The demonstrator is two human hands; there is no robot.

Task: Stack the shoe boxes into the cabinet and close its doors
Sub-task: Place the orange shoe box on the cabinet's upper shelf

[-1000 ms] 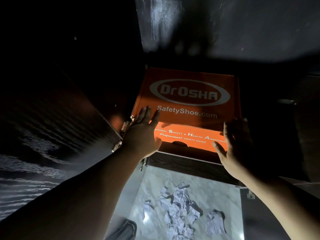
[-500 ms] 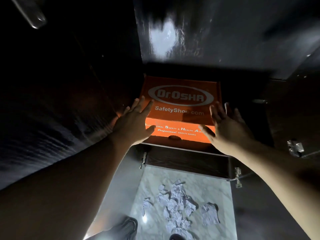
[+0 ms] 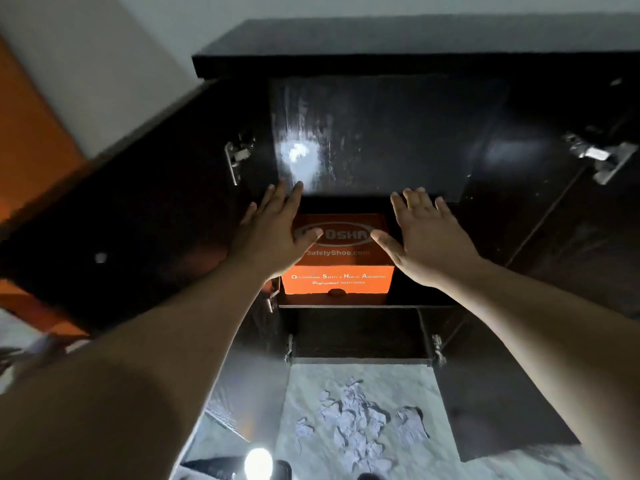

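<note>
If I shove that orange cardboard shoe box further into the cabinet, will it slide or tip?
The orange cardboard shoe box probably slides: it lies flat and low on the dark shelf. Tipping seems unlikely, as it is wider than tall. Its lid looks stiff, though cardboard may dent under hard pushing.

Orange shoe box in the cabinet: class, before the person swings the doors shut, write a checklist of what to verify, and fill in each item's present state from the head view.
1. Orange shoe box sits on a shelf inside the cabinet: ok.
2. Box front is behind the shelf edge, clear of the doors' path: cannot tell, the angle is too steep.
3. Left hand holds nothing, fingers straight: ok.
4. Right hand holds nothing, fingers straight: ok.
5. Left door and right door are closed: not ok, both stand open.
6. Crumpled papers on the floor lie clear of the doors' sweep: cannot tell.
</note>
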